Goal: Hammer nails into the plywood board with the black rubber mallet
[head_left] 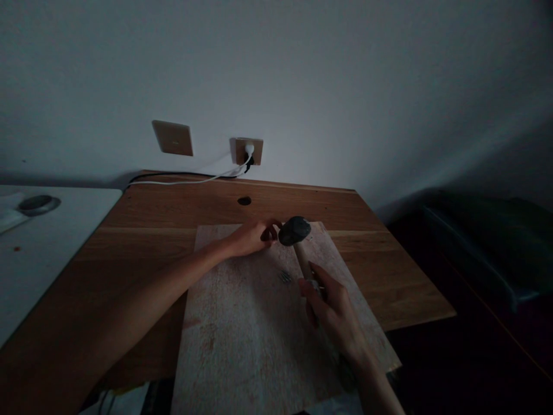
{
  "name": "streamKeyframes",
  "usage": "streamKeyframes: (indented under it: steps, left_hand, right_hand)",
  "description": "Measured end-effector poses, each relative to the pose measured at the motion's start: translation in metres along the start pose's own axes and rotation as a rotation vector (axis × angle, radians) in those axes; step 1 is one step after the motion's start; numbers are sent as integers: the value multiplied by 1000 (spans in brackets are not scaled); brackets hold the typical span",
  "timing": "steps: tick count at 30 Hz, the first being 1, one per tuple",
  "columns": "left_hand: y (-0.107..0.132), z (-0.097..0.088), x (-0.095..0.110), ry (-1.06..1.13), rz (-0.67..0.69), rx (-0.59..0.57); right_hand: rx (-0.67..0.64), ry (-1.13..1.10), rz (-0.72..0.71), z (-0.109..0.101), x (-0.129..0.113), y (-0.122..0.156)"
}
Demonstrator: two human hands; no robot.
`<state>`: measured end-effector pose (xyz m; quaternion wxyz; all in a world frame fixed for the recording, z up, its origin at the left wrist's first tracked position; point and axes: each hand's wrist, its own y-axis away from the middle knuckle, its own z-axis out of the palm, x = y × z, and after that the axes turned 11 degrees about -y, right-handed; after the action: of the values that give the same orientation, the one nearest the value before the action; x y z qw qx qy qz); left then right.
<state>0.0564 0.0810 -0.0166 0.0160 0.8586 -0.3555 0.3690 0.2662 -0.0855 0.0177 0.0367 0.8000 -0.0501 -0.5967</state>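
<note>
My right hand (pixel 326 302) is wrapped round the pale handle of a mallet (pixel 295 231) with a thick black head. The head is raised over the far part of a pale wooden board (pixel 228 323). Just left of it, my left hand (pixel 256 236) rests at the board's far side with its fingers curled in a pinch. Whatever those fingertips hold is too small and dark to make out. A few small thin metal pieces, looking like nails (pixel 285 276), lie on the board between my hands.
The board lies on a brown wooden desk (pixel 142 204) with a cable hole (pixel 244 200). Cables (pixel 185 181) run along the wall to a socket (pixel 254 151). A white surface (pixel 52 248) carrying a roll of tape (pixel 38 204) adjoins at left. Dark green cushioning (pixel 492 242) is at right.
</note>
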Motion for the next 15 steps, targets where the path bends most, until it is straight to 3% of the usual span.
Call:
streamKeyframes:
  steps: [15]
  left_hand:
    - [-1,1,-5,28,-4,13]
  right_hand:
    - [-32,65,9,6,-13,-2]
